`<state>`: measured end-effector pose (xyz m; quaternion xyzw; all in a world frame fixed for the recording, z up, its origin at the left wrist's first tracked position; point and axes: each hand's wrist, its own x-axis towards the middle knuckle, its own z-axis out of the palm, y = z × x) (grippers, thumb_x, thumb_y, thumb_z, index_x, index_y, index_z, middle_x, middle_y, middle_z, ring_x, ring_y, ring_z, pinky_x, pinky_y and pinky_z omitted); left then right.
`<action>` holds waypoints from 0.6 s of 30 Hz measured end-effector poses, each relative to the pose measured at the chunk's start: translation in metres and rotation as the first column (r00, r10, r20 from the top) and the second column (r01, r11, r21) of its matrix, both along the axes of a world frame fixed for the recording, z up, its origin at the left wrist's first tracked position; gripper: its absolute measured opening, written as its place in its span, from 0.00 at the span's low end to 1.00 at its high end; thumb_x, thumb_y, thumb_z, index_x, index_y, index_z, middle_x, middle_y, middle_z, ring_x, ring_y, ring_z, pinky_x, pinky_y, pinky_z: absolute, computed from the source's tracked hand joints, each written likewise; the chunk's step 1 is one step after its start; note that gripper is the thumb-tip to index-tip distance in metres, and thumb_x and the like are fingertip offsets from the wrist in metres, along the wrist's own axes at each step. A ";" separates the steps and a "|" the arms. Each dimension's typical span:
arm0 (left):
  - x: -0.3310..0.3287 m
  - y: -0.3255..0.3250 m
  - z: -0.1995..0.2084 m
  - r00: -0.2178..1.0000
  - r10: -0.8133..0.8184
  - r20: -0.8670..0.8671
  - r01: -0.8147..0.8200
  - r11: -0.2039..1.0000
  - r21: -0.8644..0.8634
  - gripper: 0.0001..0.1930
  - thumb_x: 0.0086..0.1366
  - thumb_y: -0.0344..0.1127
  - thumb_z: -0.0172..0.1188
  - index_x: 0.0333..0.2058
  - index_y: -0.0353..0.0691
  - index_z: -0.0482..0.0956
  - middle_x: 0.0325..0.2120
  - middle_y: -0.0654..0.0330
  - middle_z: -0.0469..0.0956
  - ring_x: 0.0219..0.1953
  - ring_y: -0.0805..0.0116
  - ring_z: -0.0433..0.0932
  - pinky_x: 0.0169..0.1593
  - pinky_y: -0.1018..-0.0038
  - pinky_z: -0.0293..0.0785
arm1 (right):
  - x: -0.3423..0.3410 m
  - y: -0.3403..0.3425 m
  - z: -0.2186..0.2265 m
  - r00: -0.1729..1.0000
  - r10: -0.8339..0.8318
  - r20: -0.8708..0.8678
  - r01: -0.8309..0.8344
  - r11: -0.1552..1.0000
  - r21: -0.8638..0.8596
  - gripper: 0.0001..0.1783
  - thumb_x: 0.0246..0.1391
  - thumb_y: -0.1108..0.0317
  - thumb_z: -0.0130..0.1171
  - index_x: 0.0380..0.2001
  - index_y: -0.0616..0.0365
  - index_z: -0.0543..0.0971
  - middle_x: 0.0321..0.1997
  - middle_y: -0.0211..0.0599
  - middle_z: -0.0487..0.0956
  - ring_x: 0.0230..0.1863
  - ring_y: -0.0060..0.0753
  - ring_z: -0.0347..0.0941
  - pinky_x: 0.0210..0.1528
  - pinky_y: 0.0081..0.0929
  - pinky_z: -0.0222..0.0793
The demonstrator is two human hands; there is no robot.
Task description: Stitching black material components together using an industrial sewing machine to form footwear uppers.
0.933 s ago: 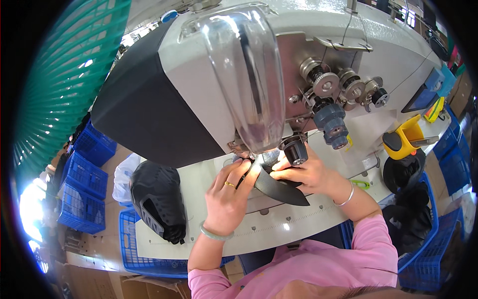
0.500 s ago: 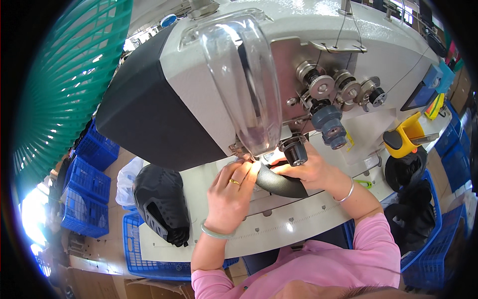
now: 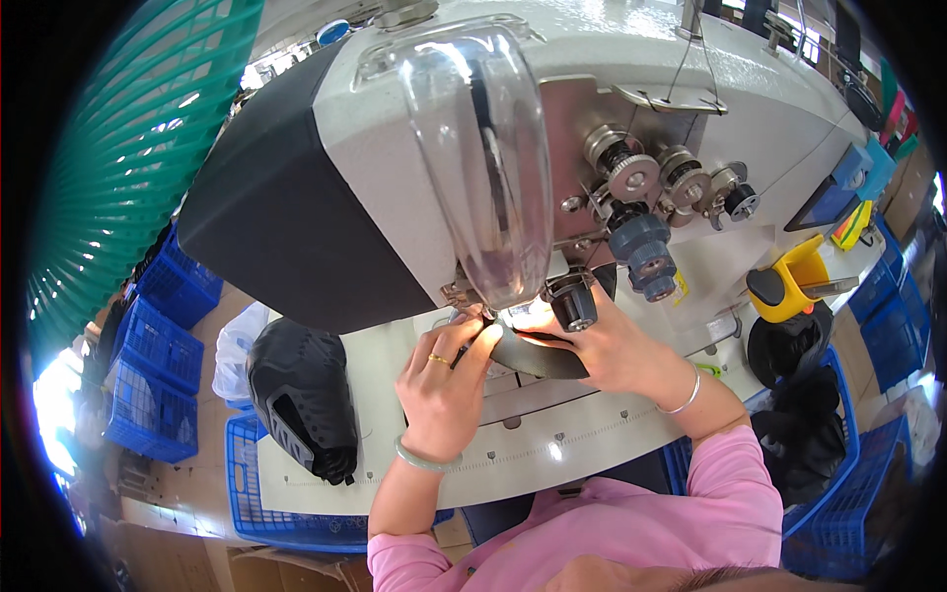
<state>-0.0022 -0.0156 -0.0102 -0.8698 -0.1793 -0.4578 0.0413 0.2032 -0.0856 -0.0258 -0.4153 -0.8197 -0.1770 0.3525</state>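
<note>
Pressing a dark, smooth curved piece [image 3: 538, 357] flat on the pale table [image 3: 513, 444] under the sewing machine [image 3: 552, 128], both hands work close to the needle. Her left hand [image 3: 441, 390] lays its fingers together on the piece's near end; the right hand [image 3: 612, 345] pins the other side, fingers spread. A clear, bulbous guard [image 3: 488, 158] (glossy, distorting) hides the needle itself. Beside the left arm sits a stack of black, textured uppers [image 3: 301, 400]; blue crates [image 3: 163, 345] blur at the rim
</note>
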 end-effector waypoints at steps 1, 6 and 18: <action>0.000 -0.002 -0.002 1.000 0.003 -0.001 -0.003 1.000 0.001 0.14 0.45 0.23 0.65 0.35 0.40 0.83 0.35 0.61 0.79 0.36 0.63 0.79 0.36 0.70 0.77 | -0.001 -0.001 0.001 1.000 0.003 -0.001 -0.003 1.000 0.001 0.16 0.45 0.74 0.61 0.41 0.63 0.78 0.47 0.34 0.73 0.45 0.37 0.70 0.35 0.36 0.68; 0.000 -0.007 -0.005 0.999 0.030 -0.016 -0.029 0.999 0.039 0.18 0.43 0.21 0.64 0.37 0.40 0.83 0.37 0.62 0.77 0.39 0.61 0.78 0.36 0.70 0.77 | 0.000 -0.002 0.004 1.000 0.018 0.013 -0.018 1.000 0.016 0.19 0.45 0.73 0.61 0.43 0.62 0.78 0.48 0.35 0.72 0.52 0.38 0.66 0.38 0.38 0.67; -0.004 -0.004 0.004 0.991 0.022 -0.133 -0.018 0.999 0.029 0.17 0.46 0.20 0.61 0.38 0.36 0.81 0.40 0.59 0.76 0.41 0.60 0.79 0.37 0.71 0.79 | -0.008 -0.003 -0.002 0.993 -0.093 0.075 0.087 0.993 0.080 0.24 0.40 0.71 0.63 0.46 0.56 0.80 0.52 0.30 0.75 0.49 0.45 0.71 0.53 0.58 0.59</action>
